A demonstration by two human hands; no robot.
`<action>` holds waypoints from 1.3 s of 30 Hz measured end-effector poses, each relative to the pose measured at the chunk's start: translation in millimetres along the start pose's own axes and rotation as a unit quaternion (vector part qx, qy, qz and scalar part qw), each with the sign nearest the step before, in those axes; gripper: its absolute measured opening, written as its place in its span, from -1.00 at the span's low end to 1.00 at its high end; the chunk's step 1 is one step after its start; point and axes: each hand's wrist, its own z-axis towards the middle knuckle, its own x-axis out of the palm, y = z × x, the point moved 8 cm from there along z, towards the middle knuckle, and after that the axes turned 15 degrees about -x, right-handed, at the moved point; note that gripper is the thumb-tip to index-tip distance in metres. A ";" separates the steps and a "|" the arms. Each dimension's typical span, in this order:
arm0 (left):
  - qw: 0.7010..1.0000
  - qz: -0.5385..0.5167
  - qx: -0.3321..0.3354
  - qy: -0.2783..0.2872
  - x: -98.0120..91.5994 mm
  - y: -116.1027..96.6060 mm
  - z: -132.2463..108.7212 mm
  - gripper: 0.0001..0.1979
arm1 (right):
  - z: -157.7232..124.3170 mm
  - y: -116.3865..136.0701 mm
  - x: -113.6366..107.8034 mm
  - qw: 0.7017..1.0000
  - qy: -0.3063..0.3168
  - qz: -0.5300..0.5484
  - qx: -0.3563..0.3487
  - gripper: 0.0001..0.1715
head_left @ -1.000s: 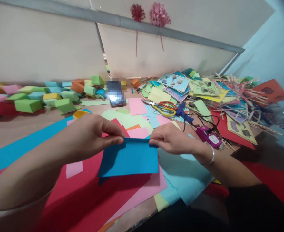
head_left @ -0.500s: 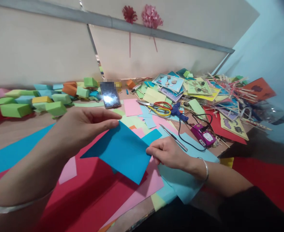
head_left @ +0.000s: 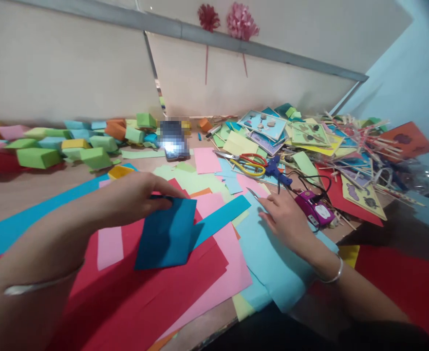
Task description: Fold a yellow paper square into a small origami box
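A blue paper piece [head_left: 166, 236] hangs from my left hand [head_left: 141, 197], whose fingers pinch its top edge above the red sheets [head_left: 156, 297]. Over at the right, my right hand [head_left: 285, 222] has its fingers apart, at the craft knife [head_left: 253, 194] lying on light blue paper [head_left: 261, 258]. The hand covers most of the knife; whether it touches it I cannot tell. A blue strip [head_left: 223, 219] lies just right of the held paper, on pink and red paper.
Scissors [head_left: 243, 162], a blue glue gun [head_left: 277, 170] and a purple power socket [head_left: 316, 209] with a black cable lie beyond my right hand. Paper boxes [head_left: 39, 157] line the back left, near a phone [head_left: 175, 141]. Cards and sticks heap at the back right.
My right hand has let go of the blue paper, opened and moved right to the craft knife. My left hand has lowered and turned the paper. The view has shifted slightly left.
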 end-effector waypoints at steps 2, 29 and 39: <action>0.990 0.123 0.062 0.016 19.7 -9.4 6.4 -0.73 | -3.7 -12.2 5.4 0.992 0.059 -0.108 0.029 -0.70; 0.987 0.077 -0.016 0.140 55.8 -7.7 10.0 -0.81 | 39.7 27.2 11.8 0.981 0.069 -0.009 -0.179 -0.67; 0.980 0.157 -0.006 0.123 70.0 -3.5 13.0 -0.88 | 34.0 22.5 15.2 0.978 0.046 -0.009 -0.202 -0.63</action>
